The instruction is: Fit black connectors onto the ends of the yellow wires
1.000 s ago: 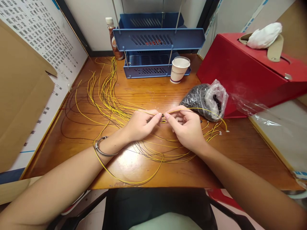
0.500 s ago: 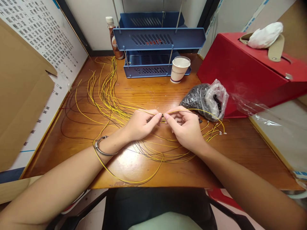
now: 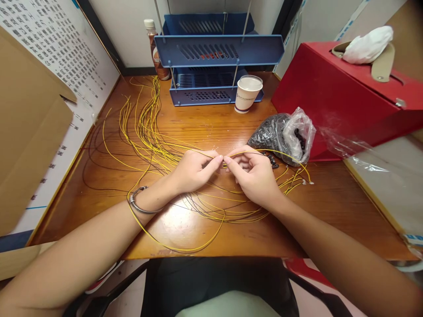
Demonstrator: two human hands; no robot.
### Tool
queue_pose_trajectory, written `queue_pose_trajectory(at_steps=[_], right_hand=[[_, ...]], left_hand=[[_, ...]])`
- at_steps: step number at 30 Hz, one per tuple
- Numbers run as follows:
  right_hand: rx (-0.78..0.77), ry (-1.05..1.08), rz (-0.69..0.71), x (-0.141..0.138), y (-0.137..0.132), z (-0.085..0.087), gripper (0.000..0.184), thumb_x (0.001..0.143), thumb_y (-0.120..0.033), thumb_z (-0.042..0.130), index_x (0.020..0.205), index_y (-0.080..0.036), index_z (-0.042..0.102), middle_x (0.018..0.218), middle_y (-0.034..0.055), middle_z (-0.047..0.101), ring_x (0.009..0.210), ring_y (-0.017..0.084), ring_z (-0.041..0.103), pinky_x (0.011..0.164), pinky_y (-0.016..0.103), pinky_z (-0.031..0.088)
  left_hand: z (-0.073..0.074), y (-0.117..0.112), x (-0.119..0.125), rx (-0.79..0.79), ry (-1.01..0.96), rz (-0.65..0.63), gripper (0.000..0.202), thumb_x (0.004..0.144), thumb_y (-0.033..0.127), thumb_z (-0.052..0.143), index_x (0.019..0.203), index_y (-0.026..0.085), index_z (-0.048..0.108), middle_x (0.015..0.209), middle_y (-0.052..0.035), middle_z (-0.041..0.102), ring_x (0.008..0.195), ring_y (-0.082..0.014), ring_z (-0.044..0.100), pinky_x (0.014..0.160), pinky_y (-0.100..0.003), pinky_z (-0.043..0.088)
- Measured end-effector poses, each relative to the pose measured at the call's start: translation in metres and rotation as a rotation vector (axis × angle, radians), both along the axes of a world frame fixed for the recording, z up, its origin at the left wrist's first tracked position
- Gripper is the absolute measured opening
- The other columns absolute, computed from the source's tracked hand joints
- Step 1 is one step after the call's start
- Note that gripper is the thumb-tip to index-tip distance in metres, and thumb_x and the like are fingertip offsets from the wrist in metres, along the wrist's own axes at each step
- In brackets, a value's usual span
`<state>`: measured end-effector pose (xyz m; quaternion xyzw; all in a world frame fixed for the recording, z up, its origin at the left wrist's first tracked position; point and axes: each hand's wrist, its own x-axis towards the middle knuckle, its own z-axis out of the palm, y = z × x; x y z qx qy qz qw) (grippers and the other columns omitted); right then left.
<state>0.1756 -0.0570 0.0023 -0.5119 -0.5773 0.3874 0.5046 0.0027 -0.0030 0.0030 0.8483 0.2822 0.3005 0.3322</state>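
Observation:
Above the middle of the table, my left hand (image 3: 197, 171) and my right hand (image 3: 253, 174) meet fingertip to fingertip. Each pinches a yellow and black wire (image 3: 274, 152) between thumb and forefinger. The pinched spot itself is covered by my fingertips, so any small part there is hidden. From my right hand the wire arcs right to small white connectors (image 3: 307, 182) on the table. A long bundle of yellow and black wires (image 3: 145, 116) spreads under both hands and off to the back left. Small black pieces (image 3: 272, 162) lie just beyond my right hand.
A clear plastic bag of black pieces (image 3: 269, 132) leans by a red box (image 3: 330, 97) on the right. Behind are a paper cup (image 3: 248, 94), a blue two-tier rack (image 3: 218, 50) and a brown bottle (image 3: 157, 57). Cardboard (image 3: 29, 132) stands at the left.
My thumbs have drawn together over the wire, covering a small dark piece that showed between them. More black pieces show beside my right hand. The view has shifted slightly.

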Motion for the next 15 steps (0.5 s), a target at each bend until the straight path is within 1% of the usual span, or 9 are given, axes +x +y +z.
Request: queue_pose_trajectory(at_steps=[8, 15], right_hand=[[0.017, 0.01, -0.023, -0.0008, -0.0028, 0.0015, 0.015, 0.085, -0.03, 0.072, 0.088, -0.018, 0.063, 0.064, -0.0019, 0.065, 0.051, 0.009, 0.057, 0.046, 0.022, 0.043], [0.035, 0.017, -0.027, -0.0018, -0.0022, 0.0034, 0.013, 0.086, -0.029, 0.069, 0.087, -0.018, 0.062, 0.063, -0.0016, 0.066, 0.052, 0.01, 0.06, 0.047, 0.023, 0.044]], left_hand=[[0.0012, -0.0013, 0.0008, 0.002, -0.022, 0.008, 0.04, 0.101, 0.029, 0.043, 0.073, 0.014, 0.067, 0.06, -0.0012, 0.062, 0.057, -0.0102, 0.056, 0.056, -0.021, 0.042], [0.0017, -0.0012, 0.0004, 0.008, -0.02, 0.01, 0.041, 0.101, 0.029, 0.043, 0.073, 0.013, 0.067, 0.059, -0.001, 0.061, 0.055, -0.0098, 0.054, 0.056, -0.021, 0.042]])
